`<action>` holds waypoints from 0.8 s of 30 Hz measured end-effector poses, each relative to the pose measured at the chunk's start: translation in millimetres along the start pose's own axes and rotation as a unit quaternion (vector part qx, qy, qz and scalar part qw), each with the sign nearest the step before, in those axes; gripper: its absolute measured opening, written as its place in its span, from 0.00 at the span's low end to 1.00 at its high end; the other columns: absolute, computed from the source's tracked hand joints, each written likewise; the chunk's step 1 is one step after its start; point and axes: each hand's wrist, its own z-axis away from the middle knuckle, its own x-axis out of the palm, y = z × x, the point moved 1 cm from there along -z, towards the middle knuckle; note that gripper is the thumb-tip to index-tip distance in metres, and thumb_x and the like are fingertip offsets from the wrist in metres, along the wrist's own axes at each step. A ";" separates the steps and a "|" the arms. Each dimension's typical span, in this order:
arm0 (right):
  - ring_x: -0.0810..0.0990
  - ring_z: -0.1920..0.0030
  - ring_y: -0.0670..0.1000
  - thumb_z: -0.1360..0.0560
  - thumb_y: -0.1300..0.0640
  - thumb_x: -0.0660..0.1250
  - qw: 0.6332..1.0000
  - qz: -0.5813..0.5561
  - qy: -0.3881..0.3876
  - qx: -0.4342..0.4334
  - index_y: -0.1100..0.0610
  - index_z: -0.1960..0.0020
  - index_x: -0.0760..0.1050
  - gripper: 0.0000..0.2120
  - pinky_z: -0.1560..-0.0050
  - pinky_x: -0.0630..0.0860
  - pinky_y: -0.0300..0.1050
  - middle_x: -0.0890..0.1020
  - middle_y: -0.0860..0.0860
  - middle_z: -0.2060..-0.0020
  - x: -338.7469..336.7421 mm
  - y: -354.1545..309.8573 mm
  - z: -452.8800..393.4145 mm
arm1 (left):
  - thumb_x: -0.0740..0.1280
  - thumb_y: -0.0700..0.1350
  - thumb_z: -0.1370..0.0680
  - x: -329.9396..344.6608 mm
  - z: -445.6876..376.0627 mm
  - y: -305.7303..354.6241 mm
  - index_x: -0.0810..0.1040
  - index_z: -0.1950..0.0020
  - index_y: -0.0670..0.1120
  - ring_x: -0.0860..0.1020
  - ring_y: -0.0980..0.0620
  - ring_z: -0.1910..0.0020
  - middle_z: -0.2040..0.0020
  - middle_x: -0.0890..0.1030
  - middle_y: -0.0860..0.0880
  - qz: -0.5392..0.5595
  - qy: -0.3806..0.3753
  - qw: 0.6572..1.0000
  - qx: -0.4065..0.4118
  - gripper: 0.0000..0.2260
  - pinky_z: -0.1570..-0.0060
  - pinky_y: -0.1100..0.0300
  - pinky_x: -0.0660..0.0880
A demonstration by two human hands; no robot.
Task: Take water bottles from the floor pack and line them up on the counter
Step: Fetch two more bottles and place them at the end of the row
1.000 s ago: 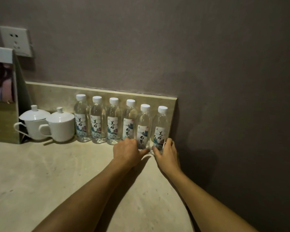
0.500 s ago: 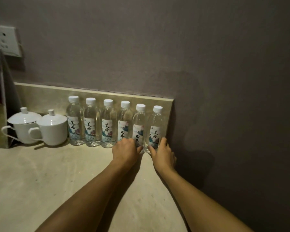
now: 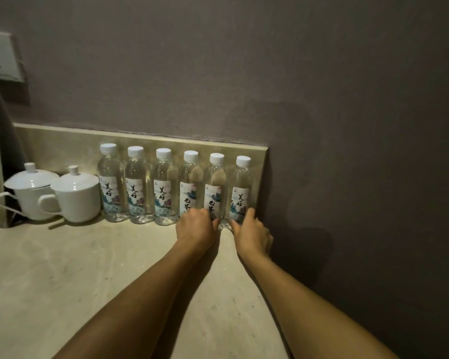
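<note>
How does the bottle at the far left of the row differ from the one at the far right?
The far-left bottle stands free, with no hand on it; the far-right bottle has the right hand at its base. The far-left bottle stands next to a white lidded cup; the far-right bottle stands at the end of the backsplash. Both are upright and clear, with white caps and the same label face showing.

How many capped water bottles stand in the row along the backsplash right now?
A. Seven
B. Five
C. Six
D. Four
C. Six white-capped bottles stand upright side by side against the backsplash, from the leftmost bottle beside the lidded cups to the rightmost bottle at the counter's end, with the left hand and right hand at the bases of the last ones.
</note>
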 end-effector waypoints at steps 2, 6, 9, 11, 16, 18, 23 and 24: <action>0.78 0.40 0.61 0.20 0.43 0.59 1.000 0.006 -0.001 -0.002 0.55 0.32 0.63 0.23 0.44 0.75 0.56 0.78 0.57 0.38 0.0 0.5 -0.8 | 0.64 0.56 0.21 3.4 -0.7 0.1 0.82 0.43 0.51 0.76 0.51 0.59 0.55 0.82 0.48 0.012 -0.003 1.000 -0.003 0.14 0.60 0.58 0.75; 0.78 0.40 0.61 0.20 0.43 0.59 1.000 0.010 0.002 -0.001 0.55 0.30 0.62 0.24 0.45 0.74 0.55 0.77 0.57 0.37 -0.7 -0.4 -1.4 | 0.65 0.56 0.22 4.6 -1.2 -0.5 0.82 0.44 0.51 0.77 0.51 0.58 0.54 0.83 0.49 0.030 -0.004 1.000 -0.005 0.13 0.60 0.57 0.75; 0.78 0.40 0.60 0.20 0.43 0.59 1.000 0.011 0.005 -0.003 0.55 0.30 0.62 0.24 0.46 0.74 0.55 0.77 0.57 0.38 -0.4 -0.4 -1.1 | 0.66 0.56 0.22 4.6 -1.8 0.3 0.83 0.44 0.51 0.75 0.53 0.60 0.55 0.83 0.49 0.033 0.004 0.999 -0.005 0.13 0.62 0.59 0.72; 0.78 0.40 0.61 0.20 0.43 0.58 1.000 0.013 0.003 -0.004 0.55 0.30 0.61 0.24 0.45 0.74 0.55 0.77 0.57 0.37 -0.5 -1.4 -0.9 | 0.66 0.56 0.22 5.8 -2.6 -0.1 0.83 0.45 0.51 0.76 0.53 0.60 0.55 0.83 0.49 0.047 0.003 0.999 -0.007 0.13 0.61 0.58 0.74; 0.78 0.40 0.61 0.20 0.43 0.58 1.000 0.016 0.007 -0.004 0.56 0.32 0.63 0.23 0.46 0.74 0.54 0.78 0.58 0.38 -1.4 -1.8 0.3 | 0.67 0.56 0.23 7.9 -1.8 -2.2 0.83 0.45 0.51 0.79 0.51 0.59 0.56 0.83 0.49 0.067 0.000 0.998 -0.010 0.12 0.59 0.56 0.78; 0.78 0.40 0.61 0.20 0.43 0.58 1.000 0.018 0.005 -0.003 0.55 0.32 0.63 0.22 0.47 0.73 0.54 0.77 0.58 0.38 -1.8 -1.3 1.2 | 0.67 0.56 0.22 8.8 -2.3 -2.7 0.83 0.45 0.51 0.79 0.51 0.59 0.56 0.83 0.49 0.068 0.001 0.998 -0.011 0.12 0.58 0.56 0.78; 0.78 0.40 0.61 0.19 0.43 0.57 1.000 0.027 0.004 -0.002 0.55 0.31 0.62 0.22 0.46 0.74 0.54 0.77 0.57 0.37 -0.9 -1.9 0.4 | 0.67 0.56 0.23 10.4 -3.3 -2.5 0.83 0.45 0.51 0.79 0.51 0.58 0.56 0.84 0.49 0.077 0.001 0.997 -0.008 0.12 0.57 0.54 0.79; 0.78 0.40 0.61 0.19 0.43 0.57 1.000 0.029 0.005 -0.001 0.55 0.31 0.62 0.22 0.46 0.74 0.54 0.77 0.57 0.37 -0.5 -1.8 0.6 | 0.67 0.56 0.23 10.6 -3.0 -2.9 0.83 0.45 0.50 0.79 0.51 0.59 0.56 0.83 0.49 0.079 0.001 0.997 -0.008 0.12 0.58 0.55 0.79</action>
